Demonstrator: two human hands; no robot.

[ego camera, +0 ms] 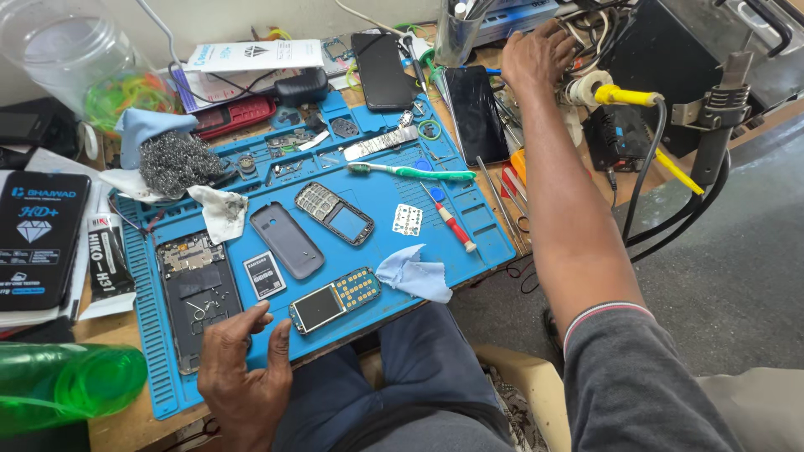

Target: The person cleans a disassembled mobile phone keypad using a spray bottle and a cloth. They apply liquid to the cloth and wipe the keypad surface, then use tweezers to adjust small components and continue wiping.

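My left hand point(243, 368) rests at the near edge of the blue work mat point(385, 197), fingers apart, holding nothing. It lies beside an opened smartphone frame point(197, 297) and a bare keypad phone board point(335, 299). My right hand point(536, 54) reaches to the far right back of the bench, fingers spread over cables and tools next to a dark smartphone point(476, 113); whether it grips anything is hidden. On the mat lie a keypad phone front point(335, 213), a grey back cover point(287, 239), a battery point(265, 274), a green toothbrush point(410, 172) and a red screwdriver point(450, 223).
A steel wool wad point(177, 161), blue cloths point(414, 274), a glue tube point(107, 259) and a green bottle point(71, 381) lie around the mat. A soldering iron with yellow grip point(628, 96) and a hot-air handle point(720, 117) stand at right. A clear jar point(79, 54) sits back left.
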